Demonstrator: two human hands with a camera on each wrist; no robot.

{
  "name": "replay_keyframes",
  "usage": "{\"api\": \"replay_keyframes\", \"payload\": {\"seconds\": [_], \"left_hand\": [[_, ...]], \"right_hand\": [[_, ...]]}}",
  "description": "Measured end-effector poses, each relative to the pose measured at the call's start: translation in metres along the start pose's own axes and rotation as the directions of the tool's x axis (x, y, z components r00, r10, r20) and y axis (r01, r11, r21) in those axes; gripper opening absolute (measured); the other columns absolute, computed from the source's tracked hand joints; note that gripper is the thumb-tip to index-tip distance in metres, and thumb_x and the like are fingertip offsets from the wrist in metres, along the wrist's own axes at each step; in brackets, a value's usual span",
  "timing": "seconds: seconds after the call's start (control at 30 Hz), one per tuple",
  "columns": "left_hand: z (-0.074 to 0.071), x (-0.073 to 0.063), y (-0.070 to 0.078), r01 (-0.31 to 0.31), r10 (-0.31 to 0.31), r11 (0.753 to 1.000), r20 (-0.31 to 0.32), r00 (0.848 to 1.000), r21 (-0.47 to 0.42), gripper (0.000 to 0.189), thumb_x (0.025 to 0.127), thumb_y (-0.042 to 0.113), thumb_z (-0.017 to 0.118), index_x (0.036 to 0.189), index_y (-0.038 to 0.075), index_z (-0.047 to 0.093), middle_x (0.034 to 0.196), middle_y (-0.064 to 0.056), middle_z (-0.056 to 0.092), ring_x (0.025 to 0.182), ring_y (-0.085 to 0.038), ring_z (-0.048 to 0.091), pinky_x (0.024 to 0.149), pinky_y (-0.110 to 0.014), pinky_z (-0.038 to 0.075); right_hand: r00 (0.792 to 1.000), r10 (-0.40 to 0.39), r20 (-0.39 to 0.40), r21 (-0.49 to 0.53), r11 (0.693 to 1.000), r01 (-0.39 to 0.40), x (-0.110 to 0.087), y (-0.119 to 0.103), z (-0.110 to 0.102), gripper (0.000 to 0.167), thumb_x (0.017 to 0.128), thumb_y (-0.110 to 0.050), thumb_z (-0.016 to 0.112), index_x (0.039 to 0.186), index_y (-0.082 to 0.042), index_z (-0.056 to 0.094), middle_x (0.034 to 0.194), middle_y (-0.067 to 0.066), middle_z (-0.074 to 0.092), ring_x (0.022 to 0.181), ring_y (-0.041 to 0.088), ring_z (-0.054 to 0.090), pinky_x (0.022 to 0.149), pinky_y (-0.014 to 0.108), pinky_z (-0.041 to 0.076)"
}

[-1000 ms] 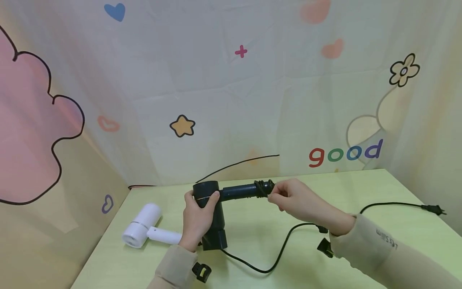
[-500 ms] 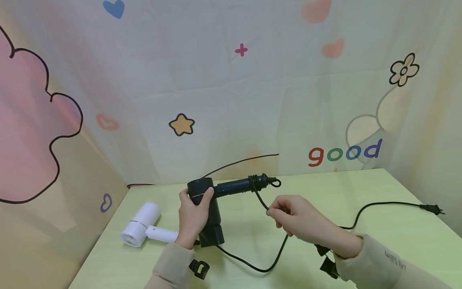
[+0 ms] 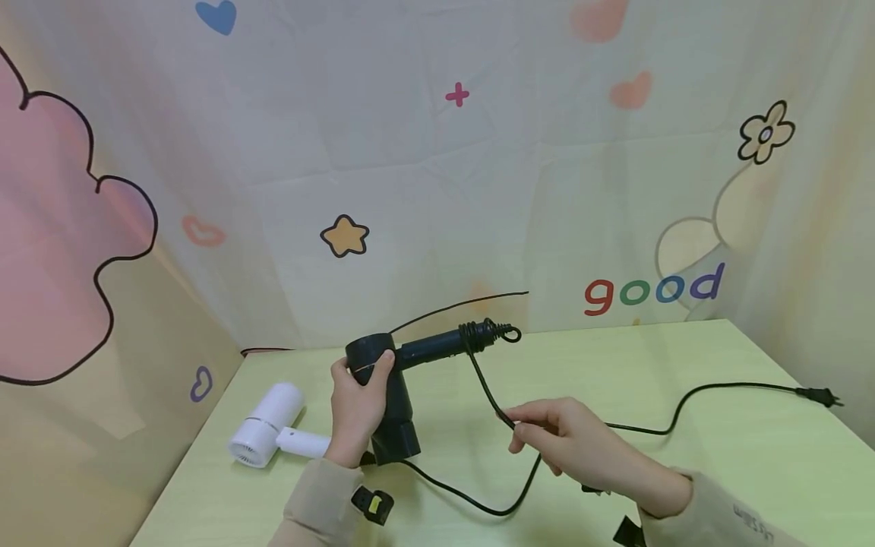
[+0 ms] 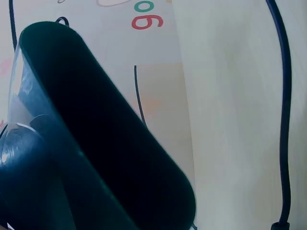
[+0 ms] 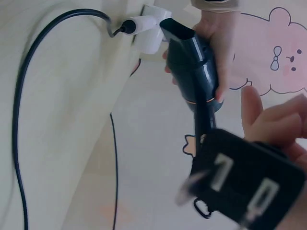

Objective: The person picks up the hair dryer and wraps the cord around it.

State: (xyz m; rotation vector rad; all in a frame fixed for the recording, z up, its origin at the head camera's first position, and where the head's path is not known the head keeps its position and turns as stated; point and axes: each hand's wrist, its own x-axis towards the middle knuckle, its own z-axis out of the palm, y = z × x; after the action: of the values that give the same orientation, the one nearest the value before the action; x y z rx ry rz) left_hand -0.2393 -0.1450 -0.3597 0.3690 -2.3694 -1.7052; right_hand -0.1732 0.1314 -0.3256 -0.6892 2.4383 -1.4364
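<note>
A dark hair dryer (image 3: 431,348) is held up over the table, its handle pointing right and slightly up. My left hand (image 3: 357,414) grips it round the barrel, thumb near the handle joint. Several turns of its black cord (image 3: 481,380) are wound round the handle's end, where a small loop sticks out. My right hand (image 3: 574,441), lower and to the right, pinches the free length of that cord. In the left wrist view, the dryer's dark nozzle (image 4: 105,124) fills much of the left side. A blurred black block with two pale strips (image 5: 249,179), perhaps a plug, hangs close to the right wrist camera.
A white hair dryer (image 3: 270,425) lies on the pale green table (image 3: 683,494) at the left. Its black cord (image 3: 472,504) curves behind my right hand to a plug (image 3: 818,396) near the right edge. A printed curtain (image 3: 424,190) stands behind the table.
My right hand has moved from the handle's end down toward me, drawing out a length of cord. My left hand and the dark hair dryer have shifted slightly left, the handle tilting up.
</note>
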Motion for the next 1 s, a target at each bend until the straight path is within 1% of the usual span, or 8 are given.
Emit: {"api": "replay_keyframes", "payload": {"seconds": [0.1, 0.23, 0.37, 0.53, 0.67, 0.77, 0.87, 1.0], "left_hand": [[-0.001, 0.000, 0.001, 0.012, -0.012, 1.000, 0.007, 1.000, -0.022, 0.095, 0.081, 0.070, 0.053, 0.143, 0.006, 0.020, 0.128, -0.023, 0.050, 0.110, -0.035, 0.055, 0.093, -0.050, 0.046], [-0.002, 0.000, 0.002, 0.016, -0.015, 0.998, 0.018, 1.000, -0.060, 0.094, 0.082, 0.068, 0.054, 0.143, 0.006, 0.019, 0.129, -0.022, 0.048, 0.111, -0.034, 0.054, 0.093, -0.050, 0.045], [-0.004, -0.001, 0.003, 0.020, -0.019, 0.995, 0.020, 1.000, -0.096, 0.093, 0.083, 0.066, 0.055, 0.142, 0.005, 0.020, 0.128, -0.022, 0.048, 0.111, -0.034, 0.054, 0.094, -0.049, 0.045], [-0.005, -0.003, 0.005, 0.033, -0.028, 0.989, 0.037, 0.999, -0.141, 0.092, 0.083, 0.065, 0.055, 0.142, 0.005, 0.020, 0.127, -0.020, 0.046, 0.109, -0.033, 0.054, 0.092, -0.046, 0.046], [-0.005, -0.004, 0.008, 0.043, -0.032, 0.982, 0.067, 0.997, -0.184, 0.091, 0.084, 0.065, 0.055, 0.141, 0.004, 0.019, 0.127, -0.019, 0.045, 0.107, -0.031, 0.055, 0.088, -0.042, 0.047], [-0.005, -0.006, 0.009, 0.058, -0.044, 0.980, 0.077, 0.996, -0.191, 0.091, 0.083, 0.066, 0.054, 0.142, 0.005, 0.018, 0.127, -0.019, 0.044, 0.108, -0.030, 0.053, 0.086, -0.041, 0.047], [-0.007, -0.007, 0.009, 0.078, -0.063, 0.978, 0.083, 0.995, -0.192, 0.093, 0.083, 0.067, 0.053, 0.143, 0.006, 0.017, 0.127, -0.018, 0.044, 0.108, -0.030, 0.053, 0.086, -0.041, 0.047], [-0.010, -0.009, 0.011, 0.092, -0.073, 0.973, 0.097, 0.993, -0.211, 0.094, 0.083, 0.068, 0.052, 0.143, 0.006, 0.016, 0.127, -0.018, 0.045, 0.107, -0.029, 0.055, 0.087, -0.042, 0.048]], "right_hand": [[0.998, -0.039, 0.042, 0.040, 0.999, 0.037, 0.001, 0.009, 0.001, 0.037, 0.098, -0.017, 0.050, 0.130, 0.001, 0.054, 0.089, 0.005, 0.069, 0.044, 0.005, 0.039, 0.043, 0.020, 0.036], [0.995, -0.060, 0.076, 0.078, 0.995, 0.054, 0.004, 0.021, 0.004, 0.041, 0.098, -0.017, 0.050, 0.135, 0.002, 0.049, 0.094, 0.007, 0.069, 0.045, 0.005, 0.040, 0.044, 0.020, 0.038], [0.996, -0.035, 0.083, 0.094, 0.995, 0.027, 0.009, 0.031, 0.006, 0.043, 0.098, -0.021, 0.052, 0.135, 0.001, 0.049, 0.097, 0.008, 0.070, 0.047, 0.007, 0.043, 0.047, 0.023, 0.043], [0.996, 0.050, 0.070, 0.148, 0.987, -0.060, 0.017, 0.044, 0.009, 0.042, 0.096, -0.027, 0.055, 0.126, 0.002, 0.056, 0.100, 0.008, 0.071, 0.046, 0.008, 0.045, 0.045, 0.021, 0.040], [0.991, 0.126, 0.045, 0.209, 0.969, -0.133, 0.022, 0.053, 0.008, 0.036, 0.094, -0.029, 0.058, 0.111, 0.003, 0.060, 0.092, 0.010, 0.072, 0.046, 0.009, 0.048, 0.046, 0.021, 0.039], [0.986, 0.162, 0.037, 0.247, 0.955, -0.166, 0.024, 0.058, 0.006, 0.036, 0.093, -0.029, 0.059, 0.107, 0.004, 0.061, 0.083, 0.009, 0.071, 0.047, 0.009, 0.049, 0.050, 0.023, 0.043], [0.983, 0.182, 0.036, 0.267, 0.946, -0.184, 0.027, 0.062, 0.004, 0.038, 0.093, -0.032, 0.059, 0.104, 0.004, 0.063, 0.074, 0.004, 0.069, 0.050, 0.009, 0.051, 0.056, 0.026, 0.047], [0.984, 0.176, 0.038, 0.286, 0.941, -0.180, 0.029, 0.065, 0.004, 0.043, 0.094, -0.036, 0.056, 0.103, 0.005, 0.064, 0.063, -0.002, 0.061, 0.056, 0.010, 0.052, 0.062, 0.028, 0.049]]}}
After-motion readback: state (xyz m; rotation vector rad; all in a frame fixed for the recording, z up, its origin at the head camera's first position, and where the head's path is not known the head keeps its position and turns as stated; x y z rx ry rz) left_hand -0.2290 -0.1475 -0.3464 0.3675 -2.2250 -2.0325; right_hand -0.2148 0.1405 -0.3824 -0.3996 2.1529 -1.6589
